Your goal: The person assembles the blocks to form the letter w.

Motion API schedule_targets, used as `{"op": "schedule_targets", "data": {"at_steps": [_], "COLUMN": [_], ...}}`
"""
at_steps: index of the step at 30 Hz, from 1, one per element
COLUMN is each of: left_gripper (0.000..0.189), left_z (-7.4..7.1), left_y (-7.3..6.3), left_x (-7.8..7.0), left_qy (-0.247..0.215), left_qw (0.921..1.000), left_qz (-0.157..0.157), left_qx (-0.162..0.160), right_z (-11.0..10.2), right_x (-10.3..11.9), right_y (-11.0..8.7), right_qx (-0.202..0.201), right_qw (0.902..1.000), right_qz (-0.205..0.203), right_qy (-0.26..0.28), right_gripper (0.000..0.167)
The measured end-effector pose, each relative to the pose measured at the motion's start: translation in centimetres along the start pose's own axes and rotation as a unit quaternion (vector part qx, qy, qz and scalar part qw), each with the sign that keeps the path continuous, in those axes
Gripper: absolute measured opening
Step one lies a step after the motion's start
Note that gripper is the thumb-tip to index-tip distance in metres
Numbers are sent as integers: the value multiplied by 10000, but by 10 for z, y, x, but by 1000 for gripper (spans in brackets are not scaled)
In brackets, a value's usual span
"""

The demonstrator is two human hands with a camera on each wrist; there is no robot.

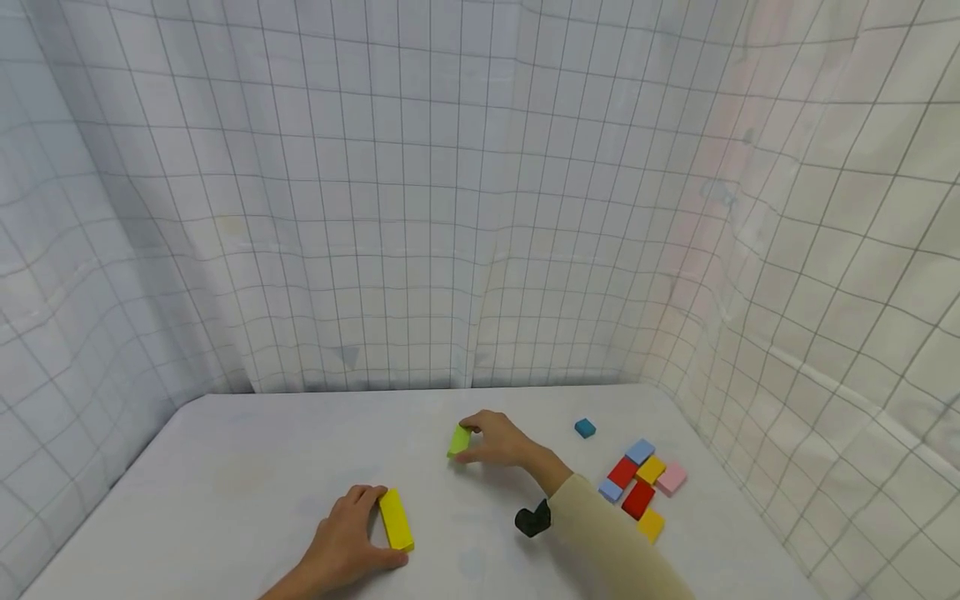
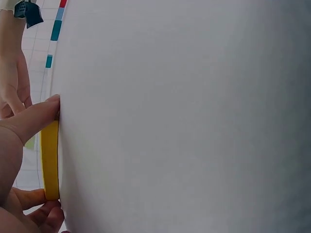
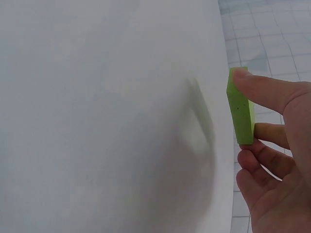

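Near the front of the table my left hand [image 1: 347,533] pinches a long yellow block [image 1: 397,521] by its two ends, thumb at the near end and fingers at the far one. In the left wrist view the yellow block [image 2: 50,160] stands right at the table surface. Farther back, my right hand [image 1: 497,440] grips a light green block [image 1: 459,442] between thumb and fingers. The right wrist view shows the green block [image 3: 241,109] apart from the tabletop, its shadow falling on the white cloth.
On the right of the white table [image 1: 247,467] lies a loose group of blocks, among them a red block [image 1: 638,500], a pink block [image 1: 671,478] and a light blue block [image 1: 640,452]. A teal block [image 1: 585,428] lies apart behind them. Gridded curtains [image 1: 390,208] surround the table.
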State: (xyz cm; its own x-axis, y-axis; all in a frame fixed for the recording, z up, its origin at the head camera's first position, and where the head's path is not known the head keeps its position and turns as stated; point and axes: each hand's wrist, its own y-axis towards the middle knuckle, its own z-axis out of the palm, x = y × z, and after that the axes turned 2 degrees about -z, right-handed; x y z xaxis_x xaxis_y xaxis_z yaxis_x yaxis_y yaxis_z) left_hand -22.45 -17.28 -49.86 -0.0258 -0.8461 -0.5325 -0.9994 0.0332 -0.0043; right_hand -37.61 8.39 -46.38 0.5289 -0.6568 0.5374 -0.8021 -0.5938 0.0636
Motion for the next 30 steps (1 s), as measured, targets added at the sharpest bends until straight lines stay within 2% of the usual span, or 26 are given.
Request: {"op": "schedule_targets", "data": {"at_steps": [9,16,23,30], "left_gripper": [105,110,92,79], "left_z": [-1,-3,-6,-3], "left_y": [-2,-1,1,3], "left_x": [0,2,6,7], "left_qy": [63,-203,-955,-875], "left_qw": [10000,9998,9952,9958], "left_qz": [45,-3,-213,-271], "left_qx": [13,75,-32,-3], "right_z": [10,19,30,43], "right_x": [21,37,46,51], "right_y": [9,17,27,36], "right_qx": [197,357,529,649], "right_qw": [9995,9986,9969,9962], "right_qz": [-234,-384,-569,-555], "right_qy": [51,39,97,176], "right_gripper": [63,60,60,59]}}
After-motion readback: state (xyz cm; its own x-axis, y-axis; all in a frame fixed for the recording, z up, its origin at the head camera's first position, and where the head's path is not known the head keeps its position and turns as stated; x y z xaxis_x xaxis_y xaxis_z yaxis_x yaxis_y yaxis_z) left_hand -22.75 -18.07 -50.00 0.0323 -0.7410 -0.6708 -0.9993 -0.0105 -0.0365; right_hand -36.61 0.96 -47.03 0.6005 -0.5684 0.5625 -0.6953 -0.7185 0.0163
